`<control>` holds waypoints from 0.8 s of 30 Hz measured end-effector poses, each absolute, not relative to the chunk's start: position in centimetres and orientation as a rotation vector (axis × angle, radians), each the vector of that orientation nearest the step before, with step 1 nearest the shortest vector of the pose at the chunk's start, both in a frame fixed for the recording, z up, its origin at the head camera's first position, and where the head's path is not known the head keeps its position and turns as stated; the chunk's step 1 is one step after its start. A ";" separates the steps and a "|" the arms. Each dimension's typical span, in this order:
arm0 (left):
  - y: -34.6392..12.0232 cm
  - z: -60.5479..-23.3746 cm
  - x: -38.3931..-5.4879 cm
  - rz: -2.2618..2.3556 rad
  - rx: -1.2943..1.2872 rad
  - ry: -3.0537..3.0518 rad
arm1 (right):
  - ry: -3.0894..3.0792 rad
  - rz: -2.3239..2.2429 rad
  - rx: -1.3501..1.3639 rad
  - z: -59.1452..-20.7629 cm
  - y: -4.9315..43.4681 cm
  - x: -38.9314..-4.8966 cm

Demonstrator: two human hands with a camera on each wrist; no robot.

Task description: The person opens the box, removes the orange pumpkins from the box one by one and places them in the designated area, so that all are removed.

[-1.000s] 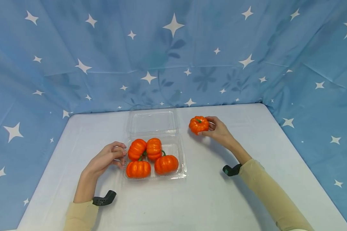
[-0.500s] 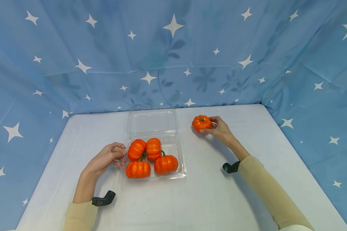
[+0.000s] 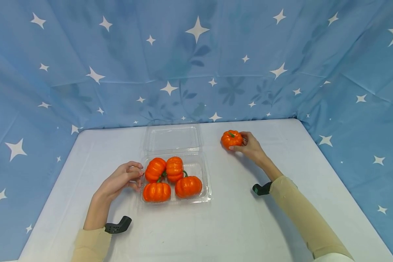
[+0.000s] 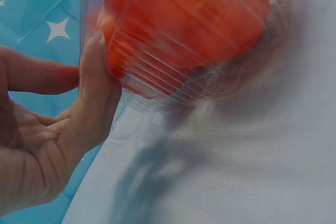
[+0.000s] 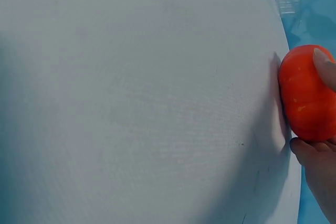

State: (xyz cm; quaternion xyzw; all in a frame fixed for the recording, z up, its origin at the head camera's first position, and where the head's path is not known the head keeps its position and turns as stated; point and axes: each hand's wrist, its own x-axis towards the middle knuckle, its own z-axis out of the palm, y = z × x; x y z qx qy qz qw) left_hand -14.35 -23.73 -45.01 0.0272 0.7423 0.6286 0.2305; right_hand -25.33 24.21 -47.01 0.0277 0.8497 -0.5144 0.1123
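Observation:
A small orange pumpkin (image 3: 230, 139) with a green stem is held by my right hand (image 3: 253, 150) at the table's far right of centre. In the right wrist view the thumb and fingers lie on opposite sides of the pumpkin (image 5: 308, 95), close to the tabletop. To the left, a clear plastic clamshell container (image 3: 197, 167) holds several more pumpkins (image 3: 188, 186); its front right and back left corners differ, the back right part bare. My left hand (image 3: 120, 179) pinches the container's left rim, thumb and finger showing in the left wrist view.
The container's hinged lid (image 3: 173, 138) lies folded back behind it. A white cloth covers the table (image 3: 183, 233). Blue curtains (image 3: 124, 54) with white stars hang behind and at both sides. A black device (image 3: 118, 225) is worn on each wrist.
My right hand has shifted slightly right and back with the pumpkin. The left hand and the container have stayed in place.

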 end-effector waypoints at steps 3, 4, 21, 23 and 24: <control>-23.7 -44.9 -14.3 1.737 0.081 2.045 | 2.488 -1.492 0.078 -46.9 24.3 -25.3; -23.7 -44.8 -14.3 1.738 0.085 2.045 | 2.485 -1.487 0.076 -46.9 24.4 -25.3; -23.5 -44.7 -14.1 1.753 0.075 2.032 | 2.457 -1.482 0.098 -46.8 24.8 -24.7; -23.6 -44.7 -14.1 1.755 0.079 2.033 | 2.476 -1.465 0.101 -46.5 24.9 -24.4; -23.6 -44.6 -14.1 1.756 0.080 2.034 | 2.484 -1.458 0.105 -46.4 24.9 -24.2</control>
